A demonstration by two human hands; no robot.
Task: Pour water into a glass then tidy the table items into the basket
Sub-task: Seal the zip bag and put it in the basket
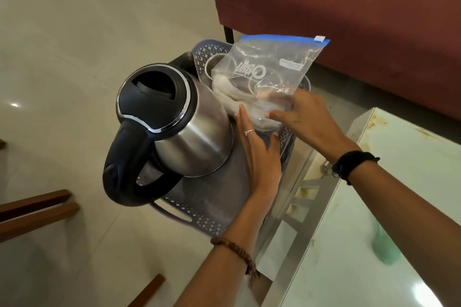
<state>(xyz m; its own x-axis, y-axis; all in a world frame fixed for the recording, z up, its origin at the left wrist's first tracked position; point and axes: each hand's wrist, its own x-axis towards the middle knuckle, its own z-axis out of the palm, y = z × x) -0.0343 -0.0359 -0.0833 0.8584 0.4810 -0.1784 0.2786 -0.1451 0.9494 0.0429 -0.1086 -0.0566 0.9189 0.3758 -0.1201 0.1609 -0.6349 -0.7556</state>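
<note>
A grey-blue perforated plastic basket (199,217) sits beside the glass table. In it stands a steel electric kettle (189,137) with a black lid and handle. Behind the kettle a steel glass (212,63) peeks out. A clear zip bag (269,75) with a blue seal, holding rings and small items, stands upright in the basket's far end. My right hand (301,117) grips the bag's lower part. My left hand (259,154) lies flat with straight fingers between the kettle and the bag, fingertips touching the bag's bottom.
A glass-topped table (374,244) with stains runs along the right, with a green thing (381,247) seen through it. A maroon sofa (349,20) stands behind the basket. Wooden chair parts (35,209) lie at the left on the tiled floor.
</note>
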